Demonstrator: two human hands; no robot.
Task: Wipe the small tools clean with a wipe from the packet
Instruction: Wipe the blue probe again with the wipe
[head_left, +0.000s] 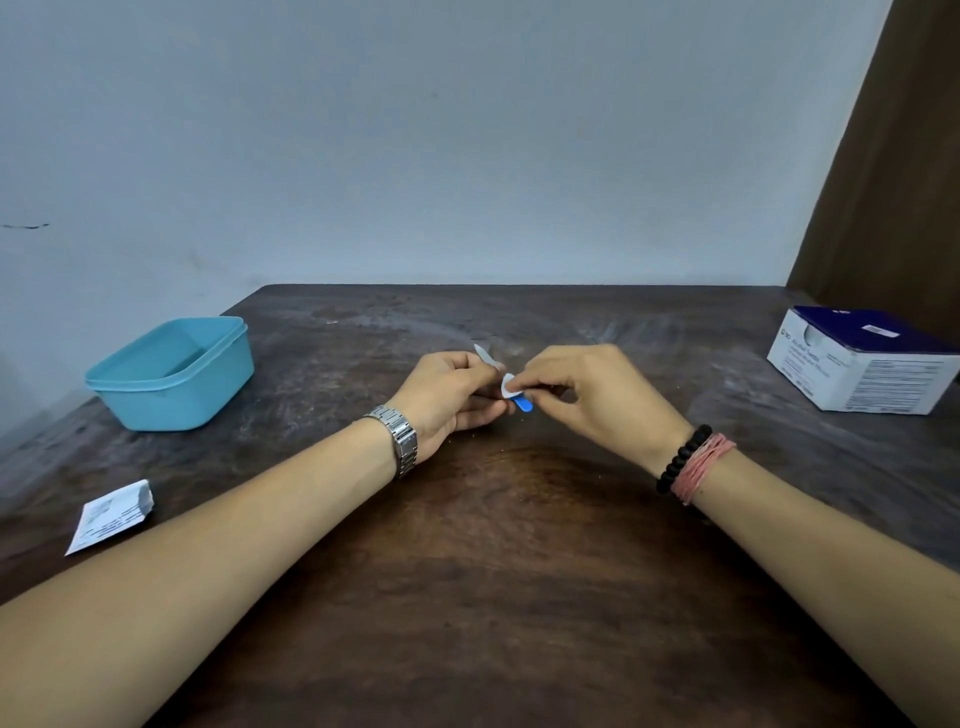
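Hands met over the middle of the dark wooden table (519, 545), fingers nearly touching. Left hand (449, 392) was closed around a small tool (524, 404), whose blue end stuck out toward the right between the two hands, while a thin pale tip (483, 354) poked up past the knuckles; whether that tip belonged to the same tool could not be told. Right hand (597, 395) pinched a small white wipe (508, 385) between thumb and forefinger and pressed it against the tool just above the blue end. The other fingers of that hand were curled loosely.

A metal watch (402, 441) sat on the left wrist. On the right wrist were a black bead bracelet (680, 457) and, just beside it, a band of pink thread (704, 465).

At the left, near the table's front edge and well apart from the hands, lay a torn white packet (111, 514), flat on the wood. Farther back on the left stood an open light-blue tub (174, 374); nothing could be made out inside it. At the far right sat a white and dark-blue box (867, 358), its print too blurred to read. A pale wall (467, 130) rose behind the table.
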